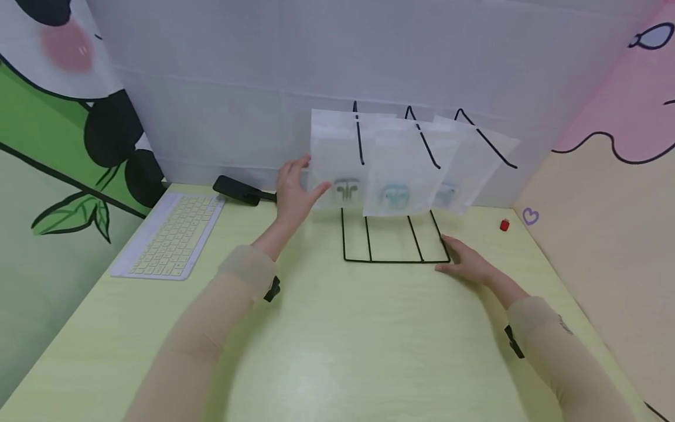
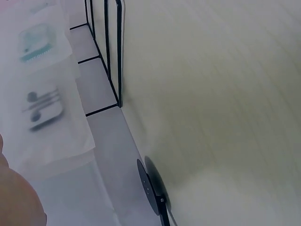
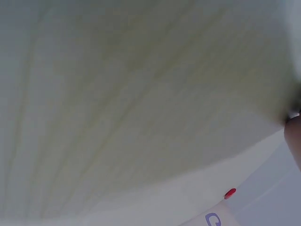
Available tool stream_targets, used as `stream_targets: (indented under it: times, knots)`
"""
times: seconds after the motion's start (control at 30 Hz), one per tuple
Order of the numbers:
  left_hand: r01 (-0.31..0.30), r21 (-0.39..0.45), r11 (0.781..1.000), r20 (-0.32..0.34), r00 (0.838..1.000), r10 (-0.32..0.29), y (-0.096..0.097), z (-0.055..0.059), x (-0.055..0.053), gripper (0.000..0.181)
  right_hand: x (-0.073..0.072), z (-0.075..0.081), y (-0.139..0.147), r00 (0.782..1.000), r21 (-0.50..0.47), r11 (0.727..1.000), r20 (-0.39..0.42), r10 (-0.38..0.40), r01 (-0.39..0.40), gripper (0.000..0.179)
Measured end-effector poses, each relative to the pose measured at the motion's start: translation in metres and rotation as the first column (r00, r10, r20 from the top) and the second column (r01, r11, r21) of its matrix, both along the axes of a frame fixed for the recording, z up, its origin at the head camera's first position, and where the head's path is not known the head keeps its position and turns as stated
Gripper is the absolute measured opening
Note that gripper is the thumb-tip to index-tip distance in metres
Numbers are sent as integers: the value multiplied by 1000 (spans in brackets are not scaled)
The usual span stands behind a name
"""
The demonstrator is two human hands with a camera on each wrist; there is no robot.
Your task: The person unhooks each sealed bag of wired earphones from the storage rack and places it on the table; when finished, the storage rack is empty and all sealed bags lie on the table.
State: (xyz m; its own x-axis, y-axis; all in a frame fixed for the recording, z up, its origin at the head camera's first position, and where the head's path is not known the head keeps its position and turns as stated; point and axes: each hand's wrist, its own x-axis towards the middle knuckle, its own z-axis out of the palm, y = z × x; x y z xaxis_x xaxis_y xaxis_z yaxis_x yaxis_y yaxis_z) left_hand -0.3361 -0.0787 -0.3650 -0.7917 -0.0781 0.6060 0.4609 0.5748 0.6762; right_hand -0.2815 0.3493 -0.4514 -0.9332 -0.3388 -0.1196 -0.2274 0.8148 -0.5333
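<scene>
A black wire display rack [image 1: 394,261] stands on the table, with three long hooks slanting up above its base. From the hooks hang frosted white pouches: the left pouch [image 1: 334,140] shows grey earphones [image 2: 44,107] through it, the middle pouch [image 1: 406,158] a teal item [image 2: 36,43], and the right pouch [image 1: 464,170] a bluish one. My left hand [image 1: 295,193] is at the left pouch's edge, thumb and fingers spread apart. With thumb and fingers, my right hand [image 1: 466,261] holds the front right corner of the rack's base. In the right wrist view only a fingertip [image 3: 294,136] shows.
A white-and-lilac keyboard [image 1: 171,234] lies at the table's left. Behind my left hand is a black object with a flat head and a handle [image 1: 237,190]. A small red item [image 1: 504,225] sits at the right, near the side wall. A pale back wall [image 1: 237,129] rises behind the rack.
</scene>
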Motion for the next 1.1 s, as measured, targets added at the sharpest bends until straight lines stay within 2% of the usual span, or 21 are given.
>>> stream_targets:
  times: [0.23, 0.4, 0.53, 0.7, 0.9, 1.1]
  knots:
    - [-25, 69, 997, -50, 998, 28, 6, -8, -7, 46, -1, -5, 5, 1000, -42, 999, 18, -6, 7, 89]
    - [-12, 126, 992, -91, 996, 23, 9, -10, -10, 32, -2, -6, 6, 999, -71, 997, 5, -38, 38, 83]
    - [17, 153, 988, -121, 993, 1, 11, -11, -12, 27, 0, -10, 6, 998, -102, 993, -22, -63, 60, 80]
    - [61, 153, 986, -127, 991, -41, 10, -11, -11, 24, 2, -14, 3, 994, -115, 990, -57, -89, 82, 77]
    - [118, 204, 972, -111, 989, -97, 4, -10, -6, 21, 6, -16, -5, 989, -120, 988, -99, -106, 94, 73]
    - [170, 215, 962, -163, 977, -137, 2, -5, 1, 21, 11, -18, -8, 983, -96, 991, -155, -104, 90, 74]
